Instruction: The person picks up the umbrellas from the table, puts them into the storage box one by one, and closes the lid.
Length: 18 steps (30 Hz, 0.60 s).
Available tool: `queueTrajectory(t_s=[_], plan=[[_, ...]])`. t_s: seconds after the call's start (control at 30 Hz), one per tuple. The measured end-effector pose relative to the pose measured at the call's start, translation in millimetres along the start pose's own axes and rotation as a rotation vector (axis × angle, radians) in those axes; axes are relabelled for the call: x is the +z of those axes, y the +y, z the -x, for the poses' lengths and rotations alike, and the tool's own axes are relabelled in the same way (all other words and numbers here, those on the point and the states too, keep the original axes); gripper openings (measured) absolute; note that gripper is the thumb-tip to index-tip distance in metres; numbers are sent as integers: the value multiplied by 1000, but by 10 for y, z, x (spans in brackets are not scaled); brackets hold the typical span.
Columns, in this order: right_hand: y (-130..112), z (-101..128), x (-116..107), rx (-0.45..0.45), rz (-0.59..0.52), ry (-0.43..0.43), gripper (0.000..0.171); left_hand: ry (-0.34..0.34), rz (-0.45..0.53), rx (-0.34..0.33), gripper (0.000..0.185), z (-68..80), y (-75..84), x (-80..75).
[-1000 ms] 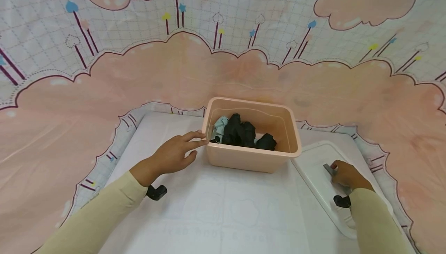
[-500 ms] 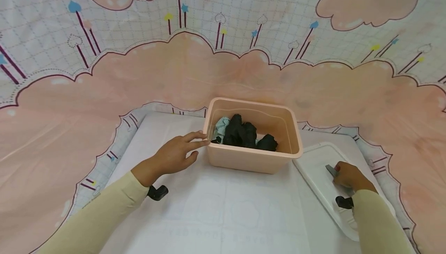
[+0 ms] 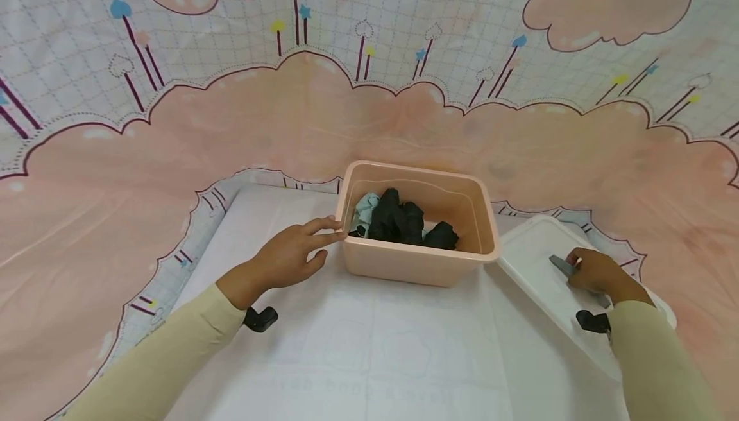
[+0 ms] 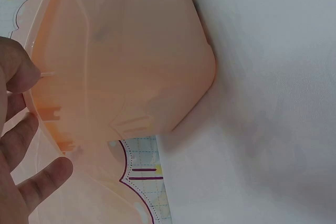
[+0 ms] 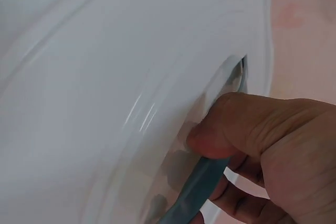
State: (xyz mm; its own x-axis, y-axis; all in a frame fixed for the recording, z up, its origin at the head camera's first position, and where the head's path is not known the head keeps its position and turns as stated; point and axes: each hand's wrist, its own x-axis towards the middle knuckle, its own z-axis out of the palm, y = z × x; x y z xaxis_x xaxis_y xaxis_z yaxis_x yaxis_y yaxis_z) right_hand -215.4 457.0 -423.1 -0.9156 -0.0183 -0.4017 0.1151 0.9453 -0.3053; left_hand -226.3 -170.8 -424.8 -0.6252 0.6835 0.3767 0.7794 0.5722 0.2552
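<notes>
A peach plastic storage bin (image 3: 404,268) stands on the white table with its top uncovered. Inside lie several bundled black cloths (image 3: 388,219) and a pale blue cloth (image 3: 366,209). My left hand (image 3: 283,255) touches the bin's left rim with straight fingertips, the thumb held apart. On the right, my right hand (image 3: 603,276) grips the grey handle (image 3: 561,265) of a white lid (image 3: 537,251), fingers curled round it. The lid is raised and tilted beside the bin. In the right wrist view, thumb and fingers wrap the handle (image 5: 197,190).
The white tabletop (image 3: 369,350) spreads in front of the bin. Behind and around it hangs a peach and white patterned sheet (image 3: 260,126). A dark wrist-camera mount (image 3: 261,319) sits under each wrist.
My right hand has lifted the lid off the table by its handle, moving up and to the right. My left hand and the bin have stayed in place.
</notes>
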Motion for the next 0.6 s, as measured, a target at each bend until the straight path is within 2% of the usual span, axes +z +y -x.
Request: queueTrajectory(t_s=[0.37,0.6], plan=[[-248,118,-459,-53,-20,-71,44,21,-4,8,47,-3,7,6],[-397,136,-577,-73,-33,-65,45,18,-13,17,45,2,4,11]])
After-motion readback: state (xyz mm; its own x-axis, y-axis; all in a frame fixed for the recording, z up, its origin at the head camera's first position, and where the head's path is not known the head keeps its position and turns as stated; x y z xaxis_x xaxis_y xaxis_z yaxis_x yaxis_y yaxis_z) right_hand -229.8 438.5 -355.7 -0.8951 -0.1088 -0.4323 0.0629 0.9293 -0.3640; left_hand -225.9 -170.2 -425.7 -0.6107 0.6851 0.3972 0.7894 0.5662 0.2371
